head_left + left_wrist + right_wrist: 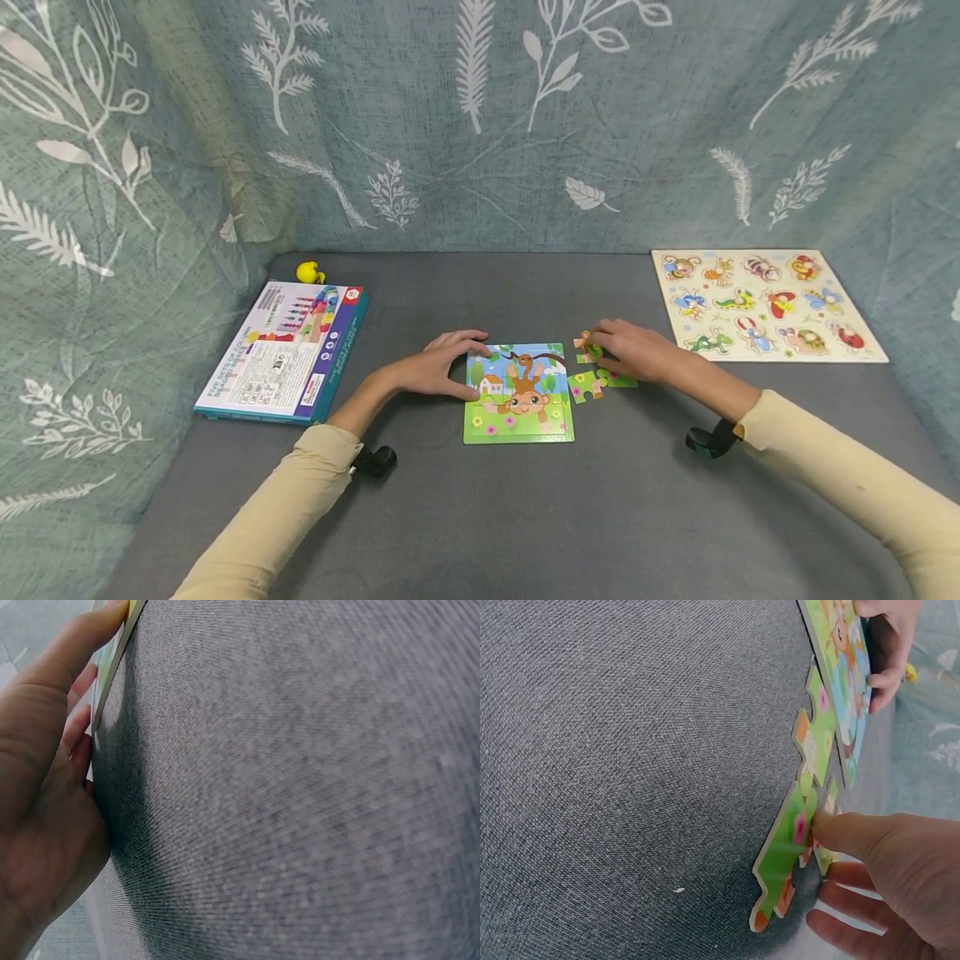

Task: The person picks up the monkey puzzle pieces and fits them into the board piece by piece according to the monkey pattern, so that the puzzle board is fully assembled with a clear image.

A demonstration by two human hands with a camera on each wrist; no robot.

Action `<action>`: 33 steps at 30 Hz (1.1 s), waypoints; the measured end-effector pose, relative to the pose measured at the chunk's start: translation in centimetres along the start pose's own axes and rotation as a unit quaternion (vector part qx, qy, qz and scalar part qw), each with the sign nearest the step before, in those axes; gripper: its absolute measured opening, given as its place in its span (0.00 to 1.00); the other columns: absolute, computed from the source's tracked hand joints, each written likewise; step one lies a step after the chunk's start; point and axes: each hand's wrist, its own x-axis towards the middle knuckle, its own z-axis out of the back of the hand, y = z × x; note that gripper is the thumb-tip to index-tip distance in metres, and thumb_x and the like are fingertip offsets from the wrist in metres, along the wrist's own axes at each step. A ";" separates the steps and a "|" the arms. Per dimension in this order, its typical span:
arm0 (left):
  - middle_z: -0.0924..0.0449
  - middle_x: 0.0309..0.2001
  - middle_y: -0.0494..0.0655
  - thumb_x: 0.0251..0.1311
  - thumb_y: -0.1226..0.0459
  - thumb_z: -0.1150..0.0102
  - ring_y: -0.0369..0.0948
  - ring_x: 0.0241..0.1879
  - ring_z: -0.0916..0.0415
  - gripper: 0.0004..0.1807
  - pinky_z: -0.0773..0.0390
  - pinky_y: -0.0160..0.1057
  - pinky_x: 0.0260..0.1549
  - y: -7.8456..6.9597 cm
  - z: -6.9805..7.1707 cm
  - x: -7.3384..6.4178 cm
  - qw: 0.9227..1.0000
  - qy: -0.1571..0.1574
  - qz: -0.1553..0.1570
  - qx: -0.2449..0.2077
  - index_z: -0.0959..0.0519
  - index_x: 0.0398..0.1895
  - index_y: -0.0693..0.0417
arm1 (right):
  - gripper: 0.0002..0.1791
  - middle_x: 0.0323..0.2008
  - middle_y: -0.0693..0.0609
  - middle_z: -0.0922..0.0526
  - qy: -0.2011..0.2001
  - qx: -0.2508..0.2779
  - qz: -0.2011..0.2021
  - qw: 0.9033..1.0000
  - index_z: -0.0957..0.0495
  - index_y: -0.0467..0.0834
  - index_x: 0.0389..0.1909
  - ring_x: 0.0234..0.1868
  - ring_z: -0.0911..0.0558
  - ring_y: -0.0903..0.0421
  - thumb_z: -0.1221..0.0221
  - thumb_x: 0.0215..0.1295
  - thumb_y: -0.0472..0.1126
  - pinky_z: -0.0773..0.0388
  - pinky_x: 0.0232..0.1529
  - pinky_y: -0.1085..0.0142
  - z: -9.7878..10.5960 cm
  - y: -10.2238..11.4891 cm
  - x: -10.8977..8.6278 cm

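Observation:
A square jigsaw puzzle board (517, 417) with a monkey hanging from a branch lies flat on the grey table. My left hand (438, 367) holds it at its left side, thumb on the left edge and fingers around the top left corner. Just right of the board, several loose puzzle pieces lie close together, among them a green piece with flowers (582, 387). My right hand (633, 350) pinches one puzzle piece there, its thumb (847, 831) against the group. Another green piece (781, 838) partly hides the pinched one in the right wrist view.
A wooden insect peg board (772, 304) lies at the back right. On the left is a boxed set (277, 350), with a small yellow toy (309, 272) behind it. A patterned curtain (480, 125) hangs along the back and sides.

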 end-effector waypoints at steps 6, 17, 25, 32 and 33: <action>0.49 0.76 0.50 0.56 0.53 0.32 0.55 0.75 0.54 0.34 0.50 0.65 0.69 0.1 -0.1 0.0 1.000 -0.002 0.002 -0.001 0.31 0.66 0.49 | 0.12 0.48 0.42 0.21 0.002 -0.001 -0.002 1.000 0.20 0.40 0.48 0.46 0.21 0.46 0.38 0.64 0.36 0.22 0.41 0.55 0.0 0.0 0.0; 0.48 0.76 0.50 0.56 0.53 0.32 0.54 0.75 0.54 0.34 0.50 0.64 0.69 0.4 -0.2 0.1 1.000 -0.007 -0.001 0.007 0.32 0.66 0.48 | 0.13 0.48 0.43 0.21 -0.006 0.007 0.010 1.000 0.20 0.40 0.49 0.45 0.21 0.47 0.38 0.64 0.35 0.22 0.38 0.56 0.2 0.0 -0.1; 0.48 0.75 0.50 0.56 0.53 0.32 0.54 0.74 0.53 0.34 0.49 0.64 0.69 0.1 -0.1 0.0 1.000 -0.014 -0.004 0.005 0.31 0.65 0.49 | 0.13 0.49 0.42 0.21 -0.004 0.006 0.012 1.000 0.20 0.39 0.49 0.46 0.21 0.46 0.38 0.64 0.36 0.22 0.39 0.56 0.3 -0.1 -0.1; 0.48 0.75 0.50 0.56 0.53 0.32 0.54 0.74 0.53 0.34 0.50 0.64 0.69 0.2 -0.3 0.0 1.000 -0.013 -0.004 0.007 0.31 0.66 0.48 | 0.12 0.44 0.45 0.19 -0.079 -0.024 0.059 0.995 0.18 0.39 0.45 0.42 0.20 0.49 0.36 0.61 0.35 0.21 0.37 0.59 -0.8 -0.1 -0.3; 0.48 0.75 0.50 0.56 0.53 0.32 0.54 0.74 0.53 0.34 0.50 0.64 0.69 0.3 -0.3 0.0 1.000 -0.011 -0.004 0.007 0.32 0.66 0.48 | 0.10 0.43 0.45 0.18 -0.099 -0.028 0.073 0.992 0.18 0.40 0.44 0.41 0.20 0.50 0.35 0.60 0.35 0.20 0.36 0.60 -1.1 0.0 -0.4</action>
